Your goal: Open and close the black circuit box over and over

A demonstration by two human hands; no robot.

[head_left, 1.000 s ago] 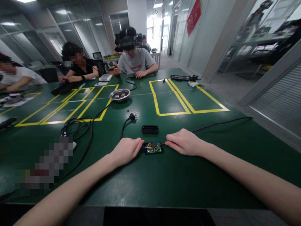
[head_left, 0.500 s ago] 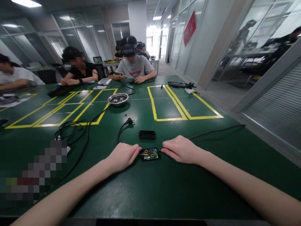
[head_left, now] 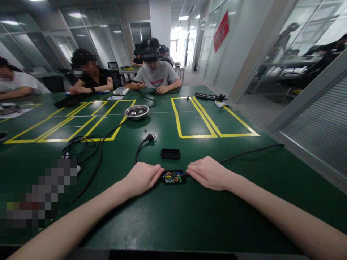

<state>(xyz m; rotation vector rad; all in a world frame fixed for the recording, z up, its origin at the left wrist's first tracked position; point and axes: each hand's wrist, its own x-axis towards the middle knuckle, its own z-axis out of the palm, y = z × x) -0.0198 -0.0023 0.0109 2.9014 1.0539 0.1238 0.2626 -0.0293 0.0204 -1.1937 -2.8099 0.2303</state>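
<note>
A small black plastic case (head_left: 174, 182) lies open-side up on the green table, with a circuit board (head_left: 170, 178) inside that carries two copper-wound coils. My left hand (head_left: 142, 177) is closed at the case's left end, pinching the black power cord (head_left: 137, 153), whose plug (head_left: 150, 137) lies farther back. At the opposite end my right hand (head_left: 207, 173) pinches the black cable (head_left: 249, 151), which runs off to the right. Just behind the case rests its separate black cover (head_left: 170, 154), hollow side up. My fingers hide the spots where both cords enter.
Behind the cover stands a steel bowl (head_left: 136, 112) with small metal parts. Coiled cable (head_left: 81, 148) lies at left, near a blurred-out object (head_left: 43, 195). Yellow tape (head_left: 199, 137) marks the table (head_left: 151, 224). A co-worker (head_left: 157, 74) sits across, and a black tool-like item (head_left: 210, 96) lies back right.
Both hands keep their pinch at the case ends. The right fingertips sit very slightly farther right, and the whole view has shifted a little.
</note>
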